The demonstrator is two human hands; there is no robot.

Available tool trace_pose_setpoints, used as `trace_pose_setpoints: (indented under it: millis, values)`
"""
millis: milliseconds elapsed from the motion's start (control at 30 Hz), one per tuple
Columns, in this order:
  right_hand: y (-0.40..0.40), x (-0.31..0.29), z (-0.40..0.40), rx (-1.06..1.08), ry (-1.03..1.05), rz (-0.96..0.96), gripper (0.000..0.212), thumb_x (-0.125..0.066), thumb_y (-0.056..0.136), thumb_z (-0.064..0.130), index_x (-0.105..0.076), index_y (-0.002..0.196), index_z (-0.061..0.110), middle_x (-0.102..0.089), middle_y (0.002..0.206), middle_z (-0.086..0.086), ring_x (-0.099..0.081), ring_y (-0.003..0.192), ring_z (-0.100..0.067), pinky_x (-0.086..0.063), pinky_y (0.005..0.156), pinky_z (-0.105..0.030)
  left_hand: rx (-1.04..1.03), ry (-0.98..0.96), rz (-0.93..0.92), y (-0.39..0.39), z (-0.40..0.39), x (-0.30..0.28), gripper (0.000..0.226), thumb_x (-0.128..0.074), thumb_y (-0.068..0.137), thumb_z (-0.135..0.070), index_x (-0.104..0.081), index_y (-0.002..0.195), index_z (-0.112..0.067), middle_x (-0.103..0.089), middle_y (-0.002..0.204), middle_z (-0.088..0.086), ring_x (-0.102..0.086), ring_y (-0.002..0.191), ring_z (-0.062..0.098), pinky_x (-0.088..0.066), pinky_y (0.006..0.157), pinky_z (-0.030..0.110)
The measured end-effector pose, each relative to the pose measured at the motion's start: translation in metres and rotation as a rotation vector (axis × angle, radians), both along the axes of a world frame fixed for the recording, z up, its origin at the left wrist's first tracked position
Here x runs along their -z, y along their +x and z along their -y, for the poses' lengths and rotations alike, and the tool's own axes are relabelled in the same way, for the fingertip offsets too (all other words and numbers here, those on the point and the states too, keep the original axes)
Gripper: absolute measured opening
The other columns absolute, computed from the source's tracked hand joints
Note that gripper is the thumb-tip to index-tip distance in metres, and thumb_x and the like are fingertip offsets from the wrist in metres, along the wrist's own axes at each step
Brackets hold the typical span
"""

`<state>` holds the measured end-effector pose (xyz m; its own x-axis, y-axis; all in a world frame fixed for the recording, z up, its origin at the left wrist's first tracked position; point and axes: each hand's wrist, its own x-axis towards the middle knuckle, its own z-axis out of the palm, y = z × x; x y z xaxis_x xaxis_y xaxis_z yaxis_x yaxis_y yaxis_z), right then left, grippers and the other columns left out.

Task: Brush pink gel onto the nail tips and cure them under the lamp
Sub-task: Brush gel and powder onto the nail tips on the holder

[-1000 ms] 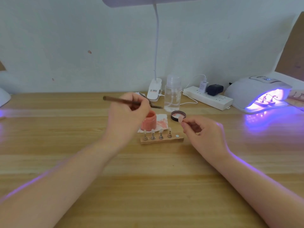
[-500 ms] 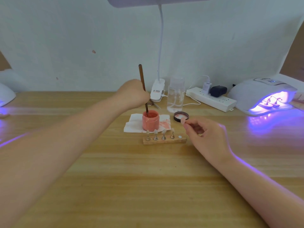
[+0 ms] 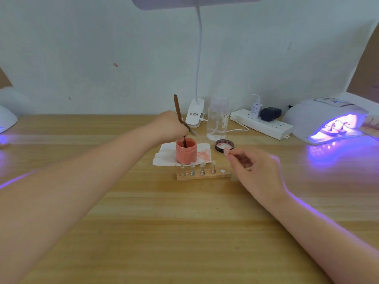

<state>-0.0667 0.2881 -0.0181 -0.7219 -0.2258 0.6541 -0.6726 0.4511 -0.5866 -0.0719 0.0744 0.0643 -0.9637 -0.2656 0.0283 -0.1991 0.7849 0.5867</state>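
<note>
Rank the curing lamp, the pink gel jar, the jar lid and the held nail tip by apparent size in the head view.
1. Curing lamp, largest, though it sits farthest away.
2. Pink gel jar.
3. Jar lid.
4. Nail tip pinched in the right hand, smallest.

One head-worn camera looks forward and down over the wooden table (image 3: 184, 232) toward the wall (image 3: 102, 48), both forearms reaching in from below.

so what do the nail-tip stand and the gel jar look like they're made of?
Nail-tip stand: looks like unfinished light wood, matte with faint grain; its small pegs glint like metal. Gel jar: probably translucent plastic or glass, slightly glossy, pink showing through the wall; which one, the picture leaves open.
</note>
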Motion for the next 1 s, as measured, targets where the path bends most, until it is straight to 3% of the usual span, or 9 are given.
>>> trace_pose_setpoints:
  millis: [167,300,433,700,1000]
  values:
    - [0.000,-0.001,0.001,0.003,0.001,0.001,0.008,-0.071,0.082,0.011,-0.075,0.085,0.018,-0.069,0.068,0.007,-0.062,0.067,-0.008,-0.050,0.063,-0.019,-0.119,0.209,-0.100,0.001,0.011,-0.003,0.019,-0.056,0.086,-0.009,-0.058,0.067,-0.010,-0.059,0.066,0.001,-0.046,0.059,0.013,-0.034,0.051,0.024]
    - [0.000,0.000,0.000,-0.008,-0.009,0.029,0.009,-0.070,0.082,0.010,-0.075,0.085,0.018,-0.070,0.070,0.006,-0.062,0.067,-0.010,-0.050,0.064,-0.021,-0.236,0.532,-0.192,0.004,0.026,-0.005,0.011,-0.057,0.082,-0.008,-0.059,0.071,-0.009,-0.057,0.044,-0.004,-0.038,0.039,0.008,-0.027,0.040,0.016]
    - [0.001,-0.001,0.001,-0.017,-0.020,0.023,0.010,-0.071,0.082,0.010,-0.075,0.085,0.018,-0.069,0.069,0.006,-0.062,0.065,-0.011,-0.050,0.062,-0.021,-0.316,0.732,-0.168,0.009,0.041,-0.001,0.008,-0.057,0.080,-0.009,-0.059,0.073,-0.010,-0.054,0.041,-0.005,-0.036,0.032,0.006,-0.028,0.037,0.012]
    - [0.001,-0.001,0.001,-0.018,-0.027,0.002,0.011,-0.071,0.081,0.008,-0.075,0.082,0.018,-0.069,0.068,0.007,-0.062,0.065,-0.010,-0.049,0.060,-0.020,-0.338,0.857,-0.034,0.013,0.054,0.017,0.013,-0.055,0.087,-0.012,-0.058,0.074,-0.013,-0.052,0.042,-0.006,-0.035,0.030,0.004,-0.027,0.034,0.011]
    - [0.001,-0.001,0.000,-0.013,-0.001,-0.001,0.009,-0.071,0.082,0.009,-0.075,0.084,0.018,-0.069,0.068,0.007,-0.062,0.065,-0.009,-0.049,0.062,-0.021,-0.365,0.900,-0.037,0.017,0.066,0.022,0.012,-0.055,0.087,-0.012,-0.056,0.075,-0.014,-0.053,0.042,-0.005,-0.035,0.029,0.005,-0.027,0.034,0.011]
